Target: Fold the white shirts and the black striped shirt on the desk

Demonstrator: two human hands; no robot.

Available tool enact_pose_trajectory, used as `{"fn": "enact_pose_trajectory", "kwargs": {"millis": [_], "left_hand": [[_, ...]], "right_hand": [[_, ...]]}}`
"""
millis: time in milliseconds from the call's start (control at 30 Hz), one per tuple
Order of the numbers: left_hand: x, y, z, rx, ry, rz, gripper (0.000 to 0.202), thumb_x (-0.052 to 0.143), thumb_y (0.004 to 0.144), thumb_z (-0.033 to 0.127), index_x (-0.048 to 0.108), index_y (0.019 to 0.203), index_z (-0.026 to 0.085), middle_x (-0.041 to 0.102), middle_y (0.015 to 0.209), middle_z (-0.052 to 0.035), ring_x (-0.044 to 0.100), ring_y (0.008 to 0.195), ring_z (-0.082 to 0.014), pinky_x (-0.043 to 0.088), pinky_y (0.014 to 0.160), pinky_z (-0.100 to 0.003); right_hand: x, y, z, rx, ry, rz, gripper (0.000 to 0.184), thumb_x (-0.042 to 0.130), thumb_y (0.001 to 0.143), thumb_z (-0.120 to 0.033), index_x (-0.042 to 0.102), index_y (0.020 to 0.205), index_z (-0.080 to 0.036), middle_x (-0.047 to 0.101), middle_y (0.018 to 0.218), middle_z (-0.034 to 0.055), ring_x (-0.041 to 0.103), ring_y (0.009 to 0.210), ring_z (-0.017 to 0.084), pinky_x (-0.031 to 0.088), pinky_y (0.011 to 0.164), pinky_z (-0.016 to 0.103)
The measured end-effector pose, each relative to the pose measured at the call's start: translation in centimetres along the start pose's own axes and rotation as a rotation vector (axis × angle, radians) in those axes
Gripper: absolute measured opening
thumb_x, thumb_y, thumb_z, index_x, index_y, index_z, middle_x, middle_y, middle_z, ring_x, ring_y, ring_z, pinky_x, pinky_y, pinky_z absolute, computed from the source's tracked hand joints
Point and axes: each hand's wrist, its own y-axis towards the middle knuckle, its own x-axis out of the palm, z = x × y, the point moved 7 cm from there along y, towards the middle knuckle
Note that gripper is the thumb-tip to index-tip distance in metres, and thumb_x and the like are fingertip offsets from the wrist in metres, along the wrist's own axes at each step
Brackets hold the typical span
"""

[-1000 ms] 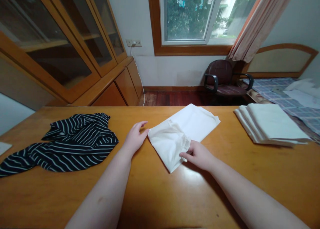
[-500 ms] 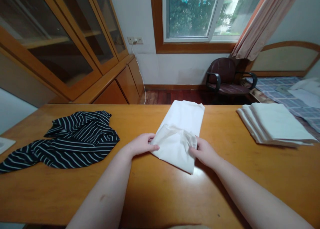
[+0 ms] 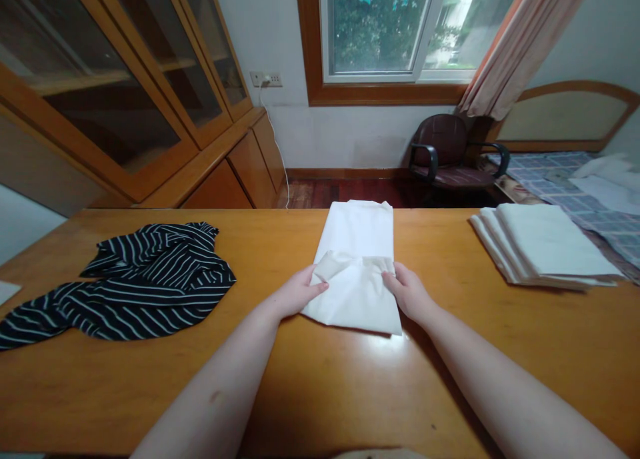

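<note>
A white cloth [image 3: 356,232], folded into a long strip, lies on the wooden table with its near part turned up over itself in a loose, creased flap. My left hand [image 3: 299,291] pinches the left edge of this flap, thumb on top and the other fingers partly hidden beneath. On the opposite edge my right hand [image 3: 409,291] grips the cloth the same way, thumb over the fabric. The far end of the strip reaches the table's back edge.
Black-and-white striped fabric [image 3: 160,279] lies rumpled on the left of the table [image 3: 320,392]. A stack of folded white cloths [image 3: 555,242] sits at the right. Beyond the table are a glass-fronted cabinet [image 3: 240,159], an armchair [image 3: 445,149] and a bed [image 3: 560,172].
Both hands have turned the cloth so that it lies straighter, its far end shifted left. Its near edge is now more level, and the flap is spread wider.
</note>
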Motion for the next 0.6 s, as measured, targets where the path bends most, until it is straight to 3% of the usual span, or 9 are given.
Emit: {"fn": "enact_pose_trajectory", "kwargs": {"millis": [167,267,367,500,567,600], "left_hand": [[-0.9,1.1,-2.0,-0.159,0.105,0.288,0.041,0.059,0.076,0.045,0.06,0.105,0.015,0.068,0.107,-0.0099,0.062,0.099,-0.0278,0.046,0.086,-0.039],[-1.0,0.8,-1.8,-0.244,0.265,0.332,0.033,0.058,0.076,0.04,0.063,0.097,0.015,0.069,0.105,-0.012,0.062,0.1,-0.0288,0.046,0.086,-0.038],[-0.4,-0.2,-1.3,-0.309,0.223,0.209,0.036,0.058,0.075,0.045,0.065,0.093,0.015,0.07,0.099,-0.0118,0.065,0.091,-0.0287,0.05,0.075,-0.035],[0.3,-2.1,-1.4,-0.462,0.132,-0.077,0.05,0.063,0.069,0.056,0.063,0.096,0.015,0.069,0.073,-0.0071,0.063,0.058,-0.0224,0.049,0.05,-0.032],[-0.3,-2.1,-1.2,-0.432,0.138,-0.09,0.053,0.063,0.068,0.058,0.06,0.099,0.015,0.066,0.07,-0.005,0.061,0.054,-0.0185,0.049,0.05,-0.029],[-0.8,-1.7,-0.9,-0.366,0.12,-0.031,0.053,0.063,0.07,0.057,0.058,0.102,0.015,0.066,0.074,-0.0052,0.061,0.058,-0.0173,0.049,0.052,-0.029]], "right_hand": [[-1.1,0.4,0.6,0.057,-0.065,0.159,0.031,0.044,0.082,-0.045,0.057,0.088,-0.017,0.064,0.082,0.0052,0.058,0.077,0.021,0.044,0.067,0.031],[-1.4,0.5,1.0,0.098,-0.007,0.185,0.028,0.049,0.08,-0.046,0.055,0.082,-0.019,0.062,0.073,0.0025,0.056,0.067,0.019,0.042,0.06,0.029],[-1.3,0.5,1.0,0.126,0.139,0.154,0.028,0.054,0.076,-0.047,0.054,0.078,-0.019,0.06,0.068,0.0004,0.054,0.062,0.016,0.04,0.055,0.027],[-1.6,0.5,1.1,0.181,0.272,0.163,0.03,0.067,0.065,-0.041,0.053,0.078,-0.018,0.059,0.066,-0.0024,0.052,0.058,0.013,0.038,0.054,0.024],[-2.0,0.5,1.3,0.191,0.31,0.207,0.033,0.072,0.059,-0.034,0.052,0.08,-0.019,0.058,0.066,-0.0038,0.052,0.057,0.012,0.038,0.054,0.024],[-2.1,0.6,1.4,0.196,0.331,0.218,0.035,0.073,0.057,-0.031,0.051,0.081,-0.019,0.058,0.066,-0.0044,0.052,0.056,0.011,0.039,0.054,0.024]]}}
